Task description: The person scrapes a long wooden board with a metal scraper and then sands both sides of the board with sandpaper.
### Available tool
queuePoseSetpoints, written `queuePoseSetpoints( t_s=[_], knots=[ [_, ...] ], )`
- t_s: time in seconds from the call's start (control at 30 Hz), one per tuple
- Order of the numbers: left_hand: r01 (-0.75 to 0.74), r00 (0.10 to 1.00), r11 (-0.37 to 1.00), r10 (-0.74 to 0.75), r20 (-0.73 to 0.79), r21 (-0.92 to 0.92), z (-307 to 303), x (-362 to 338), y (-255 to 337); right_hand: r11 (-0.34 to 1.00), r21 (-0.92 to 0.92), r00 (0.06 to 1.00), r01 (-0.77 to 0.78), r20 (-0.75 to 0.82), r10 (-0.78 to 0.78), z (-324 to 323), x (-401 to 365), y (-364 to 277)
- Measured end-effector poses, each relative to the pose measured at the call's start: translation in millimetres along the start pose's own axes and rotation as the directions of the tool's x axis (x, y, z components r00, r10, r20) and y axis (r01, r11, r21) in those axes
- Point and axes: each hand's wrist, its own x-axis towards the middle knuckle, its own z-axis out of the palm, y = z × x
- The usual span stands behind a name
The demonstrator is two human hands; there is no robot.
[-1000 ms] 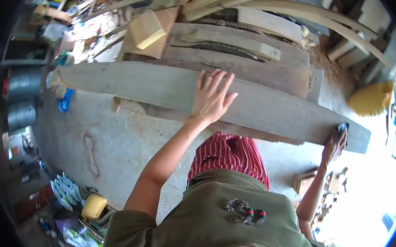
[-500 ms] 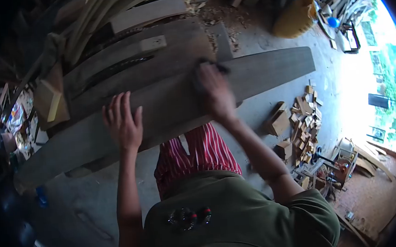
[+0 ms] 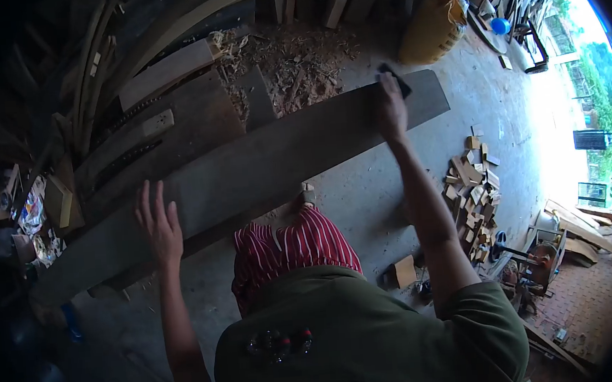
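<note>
A long wooden board [image 3: 281, 146], tapering toward its left end, lies slanted across a bench in front of me. My left hand [image 3: 161, 226] rests at its near edge on the left side, fingers stretched and apart, holding nothing. Near the board's right end, my right hand [image 3: 392, 110] presses a dark flat block [image 3: 401, 85], which looks like a sanding block, against the top surface. The fingers lie over the block and partly hide it.
Behind the board are a slotted wooden workbench [image 3: 194, 113] and a heap of wood shavings [image 3: 305, 74]. A yellow sack [image 3: 433, 29] stands at the back right. Wood offcuts [image 3: 473, 197] are piled on the floor at right, near a machine [image 3: 538, 260].
My right hand has slid the dark block along the board toward its right end. My left hand has shifted a little left in view, and my viewpoint has moved too.
</note>
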Motion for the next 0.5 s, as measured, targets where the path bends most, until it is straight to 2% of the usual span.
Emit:
queuePoseSetpoints(
  t_s=[0.03, 0.07, 0.1, 0.13, 0.2, 0.27, 0.3, 0.33, 0.4, 0.47, 0.5],
  knots=[
    [-0.050, 0.997, 0.998, 0.049, 0.065, 0.024, 5.8, 7.6, 28.4, 0.991, 0.130, 0.999, -0.017, 0.035, 0.013, 0.8, -6.6, -45.0],
    [-0.085, 0.992, 0.996, 0.086, 0.088, -0.017, 9.0, 17.5, 58.5, 0.967, 0.249, 0.994, 0.050, 0.083, -0.073, -0.7, -15.4, -82.9],
    [-0.097, 0.991, 0.994, 0.101, 0.092, -0.044, 16.6, 26.4, 84.1, 0.932, 0.311, 0.971, 0.185, 0.090, -0.223, -7.5, -21.3, -109.1],
    [-0.110, 0.988, 0.991, 0.116, 0.097, -0.070, 26.3, 33.8, 104.9, 0.875, 0.371, 0.926, 0.311, 0.087, -0.367, -12.2, -23.0, -118.0],
    [-0.098, 0.993, 0.995, 0.098, 0.072, -0.005, 39.3, 45.2, 135.4, 0.871, 0.332, 0.905, 0.361, 0.102, -0.414, 2.5, -7.6, -68.2],
    [-0.060, 0.997, 0.996, 0.057, 0.052, 0.063, 45.5, 45.4, 144.2, 0.968, 0.202, 0.985, 0.147, 0.057, -0.161, -0.7, 24.6, 9.0],
    [-0.032, 0.999, 0.999, 0.031, 0.038, 0.028, 48.2, 45.8, 143.3, 0.995, 0.049, 0.994, 0.088, 0.054, -0.091, 0.7, 46.5, 57.3],
    [-0.001, 1.000, 1.000, 0.002, 0.023, -0.006, 48.6, 46.3, 143.5, 0.996, -0.077, 0.992, 0.036, 0.123, -0.026, 12.8, 60.7, 118.4],
    [0.001, 1.000, 1.000, -0.001, 0.004, 0.027, 45.1, 46.5, 144.8, 0.984, -0.056, 0.893, -0.167, 0.415, 0.175, -17.4, 87.6, 134.5],
    [0.002, 1.000, 1.000, -0.002, -0.012, 0.013, 45.7, 47.7, 148.2, 0.979, -0.174, 0.720, -0.105, 0.666, 0.195, -19.6, 102.1, 91.8],
    [0.010, 1.000, 1.000, -0.010, -0.009, 0.015, 45.0, 48.3, 149.7, 0.989, -0.116, 0.709, 0.094, 0.705, 0.016, -10.8, 96.9, 62.6]
  ],
)
